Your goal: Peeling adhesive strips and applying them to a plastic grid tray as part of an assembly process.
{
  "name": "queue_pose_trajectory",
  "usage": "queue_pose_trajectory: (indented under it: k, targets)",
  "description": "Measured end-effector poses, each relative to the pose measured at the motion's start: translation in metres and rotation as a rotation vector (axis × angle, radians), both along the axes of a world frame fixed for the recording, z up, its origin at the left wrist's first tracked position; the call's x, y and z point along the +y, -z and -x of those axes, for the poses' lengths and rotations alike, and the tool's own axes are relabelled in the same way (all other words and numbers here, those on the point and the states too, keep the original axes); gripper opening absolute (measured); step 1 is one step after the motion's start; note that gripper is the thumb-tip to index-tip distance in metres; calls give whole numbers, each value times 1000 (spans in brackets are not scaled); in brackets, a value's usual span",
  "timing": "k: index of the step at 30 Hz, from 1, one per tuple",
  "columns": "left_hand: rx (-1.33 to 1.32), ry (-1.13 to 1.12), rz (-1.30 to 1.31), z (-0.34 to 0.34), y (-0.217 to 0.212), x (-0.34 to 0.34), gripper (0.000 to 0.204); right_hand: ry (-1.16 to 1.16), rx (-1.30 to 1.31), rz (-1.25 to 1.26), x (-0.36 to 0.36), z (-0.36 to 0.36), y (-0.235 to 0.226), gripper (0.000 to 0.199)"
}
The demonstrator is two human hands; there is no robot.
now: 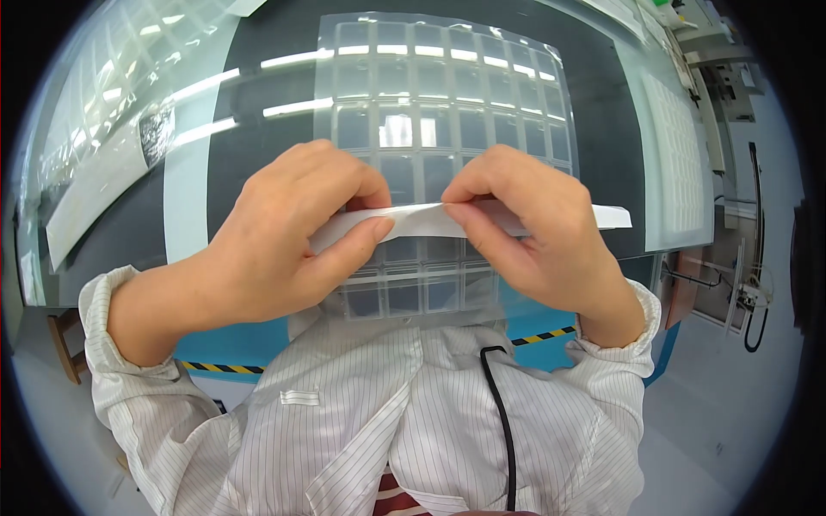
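My left grip (292,219) and right grip (538,225) are both closed, each pinching the white strip (419,220) between thumb and finger, the pinches near each other along its length. The strip is over the clear compartmented tray (437,76) on the counter (262,159); contact with the tray I cannot confirm. I judge it light, thin and pliable, liable to crease; its edges suit a gentle fingertip hold.

strip (422,222) over tray (436,82), tray on table (607,129)
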State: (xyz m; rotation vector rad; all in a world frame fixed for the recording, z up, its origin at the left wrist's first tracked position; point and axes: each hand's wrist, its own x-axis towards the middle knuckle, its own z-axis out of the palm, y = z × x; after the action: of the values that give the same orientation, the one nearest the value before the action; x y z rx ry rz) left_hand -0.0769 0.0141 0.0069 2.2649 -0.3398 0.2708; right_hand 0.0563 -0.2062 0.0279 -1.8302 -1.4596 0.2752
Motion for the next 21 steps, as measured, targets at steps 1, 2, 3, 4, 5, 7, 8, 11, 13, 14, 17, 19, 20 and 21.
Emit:
queue_pose_trajectory:
  k: [1,2,3,4,5,7,8,11,13,14,17,19,20,21]
  targets:
    - [3,-1,-2,-1,-1,-3,10,-8,-12,-3,-3,-1,1,18]
    - [1,9,-12,-3,-4,-6,10,2,-15,-13,-7,-3,2,18]
    - [21,-4,23,-7,-7,-10,8,3,-11,-31,-12,-6,1,19]
    - [42,-16,59,-10,-10,-14,6,3,-8,-48,-16,-9,1,21]
    - [39,-10,55,-13,-13,-18,6,9,-12,-52,-19,-12,0,21]
    - [93,-38,84,-18,-22,-28,4,-24,-31,-109,-26,-21,-8,17]
    - [88,-39,89,-22,-26,-34,4,-26,-35,-104,-31,-28,-16,17]
    - [92,-41,30,-10,-9,-21,3,-120,218,-49,-26,-39,-12,6]
    - [38,11,29,-16,-11,-29,4,57,262,46,-36,-66,-17,8]
    - [39,10,34,-21,-12,-36,4,119,270,100,-40,-83,-17,11]
    - [-72,146,-44,-40,-18,-57,10,145,194,238,-49,-123,-10,15]
    - [-118,158,-71,-54,-14,-70,12,130,166,289,-47,-133,-4,15]
    - [-170,173,-100,-61,-11,-76,14,118,132,338,-48,-137,-1,16]
    - [-160,172,-100,-68,-10,-82,14,115,141,338,-49,-140,4,16]
